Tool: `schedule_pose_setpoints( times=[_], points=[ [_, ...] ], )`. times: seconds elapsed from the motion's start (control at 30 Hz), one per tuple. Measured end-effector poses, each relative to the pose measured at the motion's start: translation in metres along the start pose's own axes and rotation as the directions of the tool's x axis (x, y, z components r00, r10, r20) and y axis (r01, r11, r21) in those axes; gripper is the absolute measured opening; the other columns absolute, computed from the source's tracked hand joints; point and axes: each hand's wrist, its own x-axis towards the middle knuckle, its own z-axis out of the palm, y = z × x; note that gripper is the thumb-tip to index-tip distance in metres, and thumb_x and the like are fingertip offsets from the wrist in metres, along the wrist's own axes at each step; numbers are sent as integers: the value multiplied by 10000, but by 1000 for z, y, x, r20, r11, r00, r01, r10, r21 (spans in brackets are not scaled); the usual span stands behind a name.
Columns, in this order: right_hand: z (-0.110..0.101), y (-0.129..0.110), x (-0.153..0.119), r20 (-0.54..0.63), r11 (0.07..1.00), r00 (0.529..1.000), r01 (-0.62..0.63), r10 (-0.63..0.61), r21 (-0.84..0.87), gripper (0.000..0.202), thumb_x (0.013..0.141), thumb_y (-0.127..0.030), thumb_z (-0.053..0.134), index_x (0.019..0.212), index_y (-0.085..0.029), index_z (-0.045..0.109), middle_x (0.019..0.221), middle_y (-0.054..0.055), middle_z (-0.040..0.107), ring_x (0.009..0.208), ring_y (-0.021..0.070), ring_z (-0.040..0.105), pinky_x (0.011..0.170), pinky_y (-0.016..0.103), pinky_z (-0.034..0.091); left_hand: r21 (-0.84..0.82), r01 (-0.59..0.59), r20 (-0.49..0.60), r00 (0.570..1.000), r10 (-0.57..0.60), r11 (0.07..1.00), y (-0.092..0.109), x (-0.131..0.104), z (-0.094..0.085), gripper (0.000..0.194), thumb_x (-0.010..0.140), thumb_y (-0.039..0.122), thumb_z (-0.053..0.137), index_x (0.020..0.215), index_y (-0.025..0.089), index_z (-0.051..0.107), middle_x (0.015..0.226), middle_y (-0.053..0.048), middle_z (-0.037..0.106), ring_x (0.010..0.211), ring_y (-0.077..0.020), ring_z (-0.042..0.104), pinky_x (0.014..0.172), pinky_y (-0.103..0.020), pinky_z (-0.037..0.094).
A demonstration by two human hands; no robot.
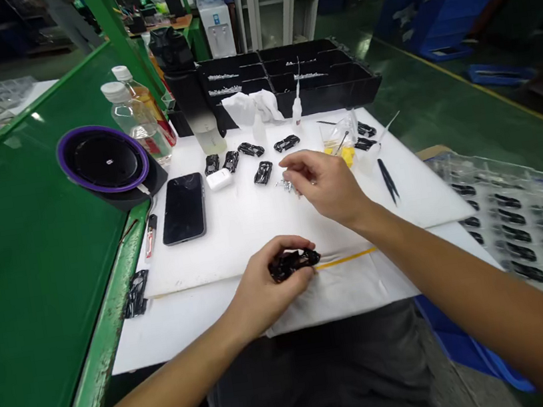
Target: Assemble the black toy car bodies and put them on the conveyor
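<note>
In the head view, my left hand (267, 281) is curled round a glossy black car-shaped shell (294, 263), thumb and fingers on its sides, at the near edge of the white foam board (227, 250). My right hand (326, 182) is half closed over the small silvery parts (287, 184); I can't tell whether its fingertips grip one. A black rectangular smartphone (183, 209) lies flat to the left, beside a small white rounded case (219, 180).

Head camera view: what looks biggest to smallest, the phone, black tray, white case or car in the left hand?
1. Black tray
2. Phone
3. Black car in the left hand
4. White case
</note>
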Motion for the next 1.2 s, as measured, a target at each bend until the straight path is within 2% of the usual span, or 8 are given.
schedule_pose_setpoints(
  times=[0.07, 0.23, 0.4, 0.67, 0.77, 0.9, 1.07, 1.2],
  points=[
    [-5, -1, -9, -71, 942, 988, -105, 134, 318, 180, 964, -215, 668, 1127, -158, 722, 858, 20, 722, 689, 156, 684, 698, 305, 598, -193, 40, -36, 998, -48, 980, 3, 7, -3, 324, 851, 278, 732, 1161, 187, 698, 1241, -96, 708, 1013, -216, 695, 937, -349, 550],
    [-16, -2, -24, 113, 642, 927, -331, 357, 691, 262, 796, -308, 889, 982, -162, 776, 843, 37, 759, 719, 186, 745, 684, 300, 656, -493, 58, -126, 983, -137, 868, 15, 27, -10, 407, 823, 194, 663, 1228, 157, 684, 1159, -105, 728, 887, -173, 699, 862, -318, 537],
    [-13, 5, -27, 170, 560, 920, -353, 353, 750, 233, 752, -301, 937, 867, -179, 775, 768, 13, 742, 638, 124, 699, 616, 211, 615, -434, 44, -155, 980, -123, 900, 13, 43, -16, 682, 788, 117, 739, 1428, 256, 550, 1101, -43, 715, 1009, -163, 691, 851, -256, 500],
    [-2, 5, -43, 253, 493, 894, -420, 370, 762, 116, 839, -261, 883, 904, -225, 794, 854, 25, 773, 724, 143, 744, 678, 215, 647, -312, 20, -35, 999, -32, 950, -8, 44, -28, 480, 927, 186, 660, 1397, 225, 564, 874, -3, 701, 709, -115, 685, 752, -272, 569],
    [0, -4, -47, 251, 525, 889, -433, 383, 732, 74, 865, -241, 859, 911, -237, 801, 865, 20, 780, 711, 133, 745, 679, 193, 640, -332, 30, -13, 999, -36, 943, -10, 45, -29, 386, 963, 182, 622, 1346, 216, 593, 875, -1, 699, 780, -119, 711, 833, -272, 585],
    [1, -14, -51, 130, 702, 919, -371, 373, 608, 59, 891, -195, 818, 905, -246, 792, 798, -13, 741, 706, 110, 704, 660, 168, 596, -413, 3, 8, 1000, 0, 911, -9, 49, -29, 325, 967, 140, 602, 1283, 217, 600, 1045, -21, 683, 802, -102, 698, 797, -249, 590],
    [2, -18, -51, 65, 838, 966, -251, 252, 485, 130, 905, -108, 749, 927, -235, 770, 927, 5, 721, 881, 153, 693, 792, 246, 578, -387, 15, 53, 999, 6, 922, -11, 50, -32, 324, 1009, 162, 567, 1325, 231, 559, 837, 10, 677, 724, -89, 652, 747, -225, 553],
    [3, -16, -52, 54, 869, 958, -277, 280, 409, 113, 892, -124, 766, 907, -235, 753, 910, -6, 718, 843, 153, 679, 766, 263, 560, -361, 33, 42, 999, -19, 932, -9, 49, -33, 307, 1011, 172, 571, 1307, 254, 579, 806, 17, 670, 694, -78, 619, 695, -200, 515]
  ],
)
